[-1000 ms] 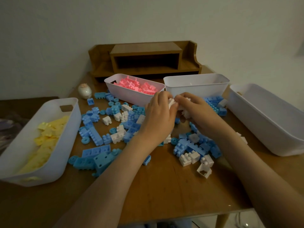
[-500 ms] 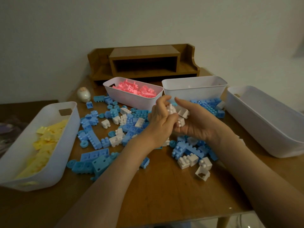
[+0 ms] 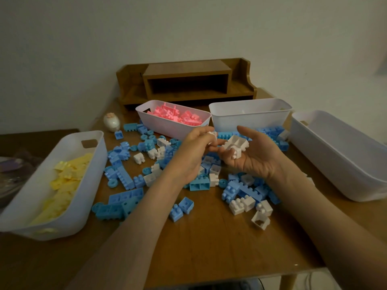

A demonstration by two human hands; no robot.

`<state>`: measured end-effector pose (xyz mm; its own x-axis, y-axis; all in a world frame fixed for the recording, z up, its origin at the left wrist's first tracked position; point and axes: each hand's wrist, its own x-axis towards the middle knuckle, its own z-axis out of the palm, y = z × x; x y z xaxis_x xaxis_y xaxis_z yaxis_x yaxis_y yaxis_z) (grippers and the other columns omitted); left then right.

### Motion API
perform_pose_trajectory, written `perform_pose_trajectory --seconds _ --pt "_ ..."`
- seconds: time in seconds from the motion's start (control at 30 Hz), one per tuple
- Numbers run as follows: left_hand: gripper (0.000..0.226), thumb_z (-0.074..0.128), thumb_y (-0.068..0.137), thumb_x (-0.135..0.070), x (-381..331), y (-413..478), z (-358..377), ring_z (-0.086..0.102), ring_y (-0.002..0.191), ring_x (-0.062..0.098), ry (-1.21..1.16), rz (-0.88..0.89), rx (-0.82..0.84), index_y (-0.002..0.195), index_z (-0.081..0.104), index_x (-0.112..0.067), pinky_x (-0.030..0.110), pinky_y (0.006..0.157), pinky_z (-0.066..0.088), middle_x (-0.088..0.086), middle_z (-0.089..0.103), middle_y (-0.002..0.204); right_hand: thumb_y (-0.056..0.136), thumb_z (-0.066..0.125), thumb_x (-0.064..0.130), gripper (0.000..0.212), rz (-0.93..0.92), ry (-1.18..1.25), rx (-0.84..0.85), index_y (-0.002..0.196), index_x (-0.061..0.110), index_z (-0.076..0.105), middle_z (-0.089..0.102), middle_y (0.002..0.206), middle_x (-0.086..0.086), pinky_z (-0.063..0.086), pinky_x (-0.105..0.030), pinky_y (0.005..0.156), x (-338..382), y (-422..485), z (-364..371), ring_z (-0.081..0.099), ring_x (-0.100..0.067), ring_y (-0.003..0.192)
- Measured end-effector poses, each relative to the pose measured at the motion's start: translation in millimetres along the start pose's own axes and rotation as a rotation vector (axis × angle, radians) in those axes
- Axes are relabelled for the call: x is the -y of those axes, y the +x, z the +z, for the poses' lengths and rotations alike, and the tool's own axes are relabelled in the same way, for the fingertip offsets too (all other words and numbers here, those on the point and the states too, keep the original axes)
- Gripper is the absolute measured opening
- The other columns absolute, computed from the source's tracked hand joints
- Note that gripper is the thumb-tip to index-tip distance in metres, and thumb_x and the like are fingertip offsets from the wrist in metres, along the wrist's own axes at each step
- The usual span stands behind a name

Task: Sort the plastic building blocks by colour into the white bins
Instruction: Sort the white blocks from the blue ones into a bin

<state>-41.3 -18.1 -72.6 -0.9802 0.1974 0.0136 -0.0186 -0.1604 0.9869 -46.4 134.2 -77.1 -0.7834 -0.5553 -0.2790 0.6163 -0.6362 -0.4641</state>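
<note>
Several white blocks (image 3: 235,144) rest in right hand (image 3: 258,159); left hand (image 3: 192,151) pinches one.

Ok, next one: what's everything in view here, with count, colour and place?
left bin: one, white, holds yellow blocks
pink-block bin: one, white, back centre, holds pink blocks
middle bin: one, white, back, contents unclear
right bin: one, white, right edge
blue blocks: many, scattered on table
loose white blocks: several, among the blue
shelf: one, wooden brown, back
egg-shaped object: one, whitish, back left
left hand: pinches small white block
right hand: palm up, cups white block cluster
</note>
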Motion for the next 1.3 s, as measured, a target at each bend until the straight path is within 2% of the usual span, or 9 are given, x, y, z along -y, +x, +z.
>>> perform_pose_trajectory --seconds 0.17,0.27,0.37,0.53,0.67,0.8,0.9,1.13,1.3 --pt "0.027 0.052 0.093 -0.005 1.9 0.8 -1.9 0.068 0.079 0.012 0.053 0.024 0.006 0.119 0.053 -0.013 0.028 0.091 0.049 0.007 0.069 0.096 0.086 0.043 0.024 0.045 -0.022 -0.057 0.039 0.097 -0.015 0.064 0.052 0.111 -0.028 0.049 -0.022 0.057 -2.5 -4.5 2.8 0.063 -0.026 0.069" --pt "0.028 0.054 0.091 -0.004 1.8 0.3 -1.6 0.065 0.080 0.013 0.064 0.043 0.017 0.118 0.053 -0.010 0.024 0.083 0.050 0.004 0.067 0.091 0.085 0.044 0.019 0.037 -0.042 -0.119 0.020 0.095 -0.010 0.065 0.053 0.106 -0.027 0.048 -0.020 0.056 -4.3 -5.0 6.9 0.061 -0.022 0.067" --pt "0.027 0.055 0.092 -0.008 3.3 0.8 -2.6 0.065 0.083 0.008 0.119 0.050 0.006 0.118 0.055 -0.014 0.025 0.084 0.050 -0.003 0.067 0.092 0.088 0.045 0.023 0.031 -0.051 -0.185 -0.003 0.106 -0.002 0.053 0.055 0.102 -0.023 0.049 -0.019 0.055 -5.1 -3.4 8.2 0.062 -0.020 0.067" --pt "0.029 0.057 0.092 -0.011 3.8 -0.5 -0.3 0.064 0.081 -0.001 0.213 0.092 0.050 0.120 0.055 -0.019 0.019 0.083 0.050 -0.003 0.059 0.116 0.093 0.042 0.040 0.043 -0.035 -0.192 -0.019 0.114 0.004 0.053 0.058 0.098 -0.014 0.046 -0.018 0.050 -3.2 0.1 4.6 0.059 -0.015 0.066" --pt "0.030 0.056 0.091 -0.005 3.7 -2.7 2.4 0.059 0.104 0.011 0.266 0.158 0.129 0.116 0.057 -0.020 0.019 0.088 0.048 0.000 0.060 0.116 0.092 0.042 0.044 0.044 -0.033 -0.177 -0.018 0.108 0.005 0.056 0.059 0.091 -0.009 0.045 -0.017 0.050 -1.6 -1.7 5.2 0.055 -0.013 0.066" --pt "0.023 0.061 0.091 -0.014 6.3 -2.0 3.9 0.056 0.113 0.011 0.311 0.200 0.144 0.112 0.059 -0.024 0.021 0.091 0.048 0.003 0.061 0.121 0.091 0.043 0.037 0.032 -0.033 -0.309 0.018 0.099 0.008 0.056 0.055 0.072 -0.004 0.037 -0.015 0.042 -1.6 -3.7 5.2 0.051 -0.010 0.051" --pt "0.021 0.063 0.089 -0.017 8.0 0.8 6.8 0.056 0.111 0.011 0.330 0.232 0.115 0.109 0.058 -0.024 0.019 0.088 0.048 0.004 0.059 0.118 0.093 0.042 0.037 0.030 -0.071 -0.386 -0.007 0.098 0.009 0.053 0.053 0.059 -0.003 0.032 -0.016 0.038 -1.7 -3.8 5.1 0.048 -0.010 0.042" --pt "0.028 0.065 0.089 -0.020 8.9 0.5 7.0 0.053 0.090 -0.003 0.411 0.248 0.039 0.113 0.052 -0.024 0.005 0.069 0.046 -0.014 0.055 0.099 0.083 0.057 0.032 0.032 -0.115 -0.505 -0.088 0.106 0.010 0.059 0.058 0.074 -0.002 0.038 -0.016 0.042 -2.8 -1.3 5.6 0.050 -0.010 0.056" --pt "0.028 0.065 0.088 -0.023 8.3 -1.7 7.3 0.054 0.097 0.003 0.531 0.298 0.001 0.114 0.054 -0.027 0.009 0.071 0.044 -0.007 0.056 0.109 0.082 0.057 0.028 0.037 -0.115 -0.512 -0.110 0.113 0.009 0.054 0.058 0.077 -0.002 0.037 -0.016 0.044 -1.6 -0.5 5.5 0.050 -0.010 0.057"
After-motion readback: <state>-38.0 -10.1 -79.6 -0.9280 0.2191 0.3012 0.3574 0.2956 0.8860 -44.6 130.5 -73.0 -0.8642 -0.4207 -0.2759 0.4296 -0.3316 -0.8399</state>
